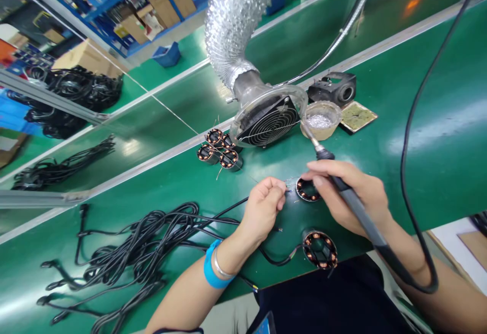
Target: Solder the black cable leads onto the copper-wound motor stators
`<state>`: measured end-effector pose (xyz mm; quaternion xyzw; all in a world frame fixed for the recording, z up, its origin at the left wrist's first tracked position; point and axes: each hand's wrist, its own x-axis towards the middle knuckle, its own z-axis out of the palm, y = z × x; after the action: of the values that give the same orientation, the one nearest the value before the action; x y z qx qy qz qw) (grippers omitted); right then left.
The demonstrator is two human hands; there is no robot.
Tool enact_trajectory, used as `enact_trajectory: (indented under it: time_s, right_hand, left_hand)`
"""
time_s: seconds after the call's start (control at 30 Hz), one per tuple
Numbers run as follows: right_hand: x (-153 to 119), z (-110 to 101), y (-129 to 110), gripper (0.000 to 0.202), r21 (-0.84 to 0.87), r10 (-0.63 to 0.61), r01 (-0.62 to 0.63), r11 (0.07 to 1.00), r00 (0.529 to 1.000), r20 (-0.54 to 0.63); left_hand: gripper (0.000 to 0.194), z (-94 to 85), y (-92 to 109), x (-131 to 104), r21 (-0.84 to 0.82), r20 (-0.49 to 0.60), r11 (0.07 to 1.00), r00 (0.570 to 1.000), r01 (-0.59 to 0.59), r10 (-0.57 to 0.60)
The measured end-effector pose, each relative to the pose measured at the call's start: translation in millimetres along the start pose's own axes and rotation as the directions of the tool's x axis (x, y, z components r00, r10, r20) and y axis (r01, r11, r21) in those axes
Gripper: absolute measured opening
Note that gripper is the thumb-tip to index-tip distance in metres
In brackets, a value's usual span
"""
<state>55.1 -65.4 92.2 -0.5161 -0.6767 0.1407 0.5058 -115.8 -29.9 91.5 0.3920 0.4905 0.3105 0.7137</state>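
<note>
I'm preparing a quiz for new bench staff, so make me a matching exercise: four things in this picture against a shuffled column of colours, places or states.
Column one
1. Soldering iron
2. Wristband
3. Foil duct
4. Cables beside the left arm

Column two
A. Silver and crinkled
B. Lying in loose loops
C. In the right hand
D. Bright blue

Right pairs: 1-C, 2-D, 3-A, 4-B
</note>
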Motion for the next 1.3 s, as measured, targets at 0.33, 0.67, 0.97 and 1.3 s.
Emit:
enact_trajectory:
  time_s: [0.33,0.67,0.97,1.3]
  right_hand:
    - [-8.4,-30.9,-2.0,0.018,0.227,0.182,-0.172,0.959,0.983,-0.024]
    - [-10.4,-27.0,0.1,0.018,0.248,0.212,-0.212,0.945,0.977,0.026]
    - [-6.0,-28.2,-13.0,0.019,0.18,0.084,-0.093,0.979,0.995,0.062]
    - [-7.7,-26.6,-21.5,0.024,0.146,-0.021,0.017,0.989,0.999,0.029]
  left_hand:
    - [0.029,-3.6,-3.1,0.8,0.027,0.003,0.999,1.0,-0.023,0.023]
    - [0.024,-3.7,-2.9,1.4,0.055,-0.002,0.998,1.0,-0.027,0.027]
    - [0.022,-2.9,-1.2,-0.1,0.079,-0.002,0.997,1.0,-0.028,0.028]
    - [0.022,-2.8,-1.2,-1.2,0.086,-0.009,0.996,0.999,-0.03,0.031]
